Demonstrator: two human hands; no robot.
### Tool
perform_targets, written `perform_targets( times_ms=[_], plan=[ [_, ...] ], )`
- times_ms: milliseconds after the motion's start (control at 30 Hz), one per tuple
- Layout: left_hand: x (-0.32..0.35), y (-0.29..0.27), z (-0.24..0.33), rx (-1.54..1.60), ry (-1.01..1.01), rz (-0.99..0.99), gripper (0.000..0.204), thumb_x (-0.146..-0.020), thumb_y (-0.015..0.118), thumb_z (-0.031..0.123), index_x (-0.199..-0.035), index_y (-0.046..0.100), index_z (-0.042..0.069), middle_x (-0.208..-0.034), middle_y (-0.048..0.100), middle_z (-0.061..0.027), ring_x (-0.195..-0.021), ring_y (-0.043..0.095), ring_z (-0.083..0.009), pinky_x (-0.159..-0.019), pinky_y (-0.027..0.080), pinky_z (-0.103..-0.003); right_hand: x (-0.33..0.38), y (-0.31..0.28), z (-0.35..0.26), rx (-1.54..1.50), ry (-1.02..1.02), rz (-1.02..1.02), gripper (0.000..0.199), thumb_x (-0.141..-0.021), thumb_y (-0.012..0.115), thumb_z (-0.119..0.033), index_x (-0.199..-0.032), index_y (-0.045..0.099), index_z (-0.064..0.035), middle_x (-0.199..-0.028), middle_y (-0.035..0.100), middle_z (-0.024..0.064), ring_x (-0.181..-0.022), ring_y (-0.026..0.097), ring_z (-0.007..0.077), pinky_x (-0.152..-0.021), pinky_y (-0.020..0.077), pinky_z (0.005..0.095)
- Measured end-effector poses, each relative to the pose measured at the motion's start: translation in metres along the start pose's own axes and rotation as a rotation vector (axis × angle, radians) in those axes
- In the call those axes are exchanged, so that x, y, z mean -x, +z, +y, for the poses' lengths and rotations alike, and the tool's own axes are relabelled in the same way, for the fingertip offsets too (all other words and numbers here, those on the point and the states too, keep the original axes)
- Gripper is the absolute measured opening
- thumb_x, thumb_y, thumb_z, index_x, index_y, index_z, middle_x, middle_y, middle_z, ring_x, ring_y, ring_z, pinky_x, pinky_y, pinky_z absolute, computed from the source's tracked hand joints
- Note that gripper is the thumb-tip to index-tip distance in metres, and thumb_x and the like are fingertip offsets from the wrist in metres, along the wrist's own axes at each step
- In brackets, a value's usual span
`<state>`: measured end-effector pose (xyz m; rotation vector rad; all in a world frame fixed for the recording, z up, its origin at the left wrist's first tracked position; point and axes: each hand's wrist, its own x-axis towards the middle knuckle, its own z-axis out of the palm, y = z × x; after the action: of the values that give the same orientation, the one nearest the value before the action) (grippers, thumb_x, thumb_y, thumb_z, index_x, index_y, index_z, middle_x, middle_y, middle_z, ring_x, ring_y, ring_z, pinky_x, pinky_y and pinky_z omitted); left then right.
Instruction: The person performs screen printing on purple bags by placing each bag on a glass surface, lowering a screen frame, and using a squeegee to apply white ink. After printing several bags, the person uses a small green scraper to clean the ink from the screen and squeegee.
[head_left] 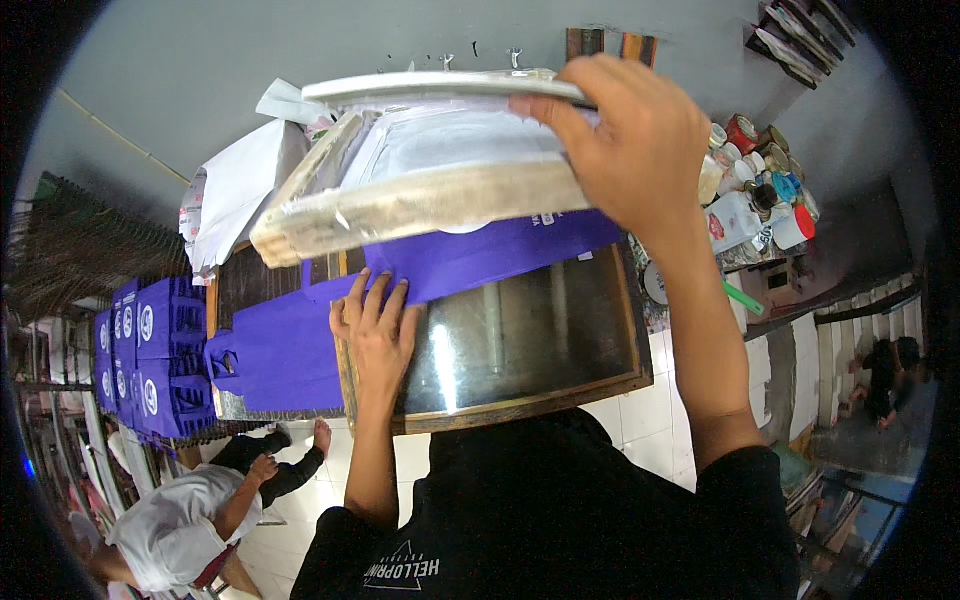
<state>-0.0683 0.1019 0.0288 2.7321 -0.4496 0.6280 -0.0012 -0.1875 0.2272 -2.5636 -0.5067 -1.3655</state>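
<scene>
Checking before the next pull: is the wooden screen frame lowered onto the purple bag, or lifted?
Lifted. The right hand holds the screen frame tilted up above the purple bag; the left hand lies flat on the bag.

We see a purple cloth bag (300, 350), soft and matt. The screen frame (420, 205) is rough, worn wood with pale stains. The tabletop (540, 330) is shiny glass in a wooden rim. The white paper (235, 190) looks thin and crumpled.
</scene>
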Motion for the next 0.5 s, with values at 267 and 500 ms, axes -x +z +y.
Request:
perform_targets(
  times_ms=[267,500],
  plan=[
    [-0.027,0.026,-0.056,0.087,-0.536,-0.085,0.08,-0.09,0.063,0.056,-0.142,0.047,-0.002,-0.147,0.047,-0.0232,-0.143,0.035,-0.0356,-0.115,0.016,-0.055,-0.069,-0.014,-0.005,-0.077,0.168,-0.092,0.034,-0.085,0.073,-0.037,-0.084,0.073,-0.0025,-0.065,0.063,0.019,-0.059,0.06,0.0303,-0.06,0.0472,0.0429],
    [-0.02,0.017,-0.142,0.647,-0.942,-0.368,0.046,-0.08,0.082,0.033,-0.108,0.068,-0.002,-0.095,0.071,-0.0103,-0.092,0.065,-0.0214,-0.093,0.044,-0.033,-0.13,0.011,0.021,-0.016,0.281,-0.248,0.046,-0.084,0.074,-0.041,-0.101,0.074,0.0013,-0.087,0.074,0.0202,-0.081,0.071,0.0348,-0.075,0.0529,0.0447]
  ],
)
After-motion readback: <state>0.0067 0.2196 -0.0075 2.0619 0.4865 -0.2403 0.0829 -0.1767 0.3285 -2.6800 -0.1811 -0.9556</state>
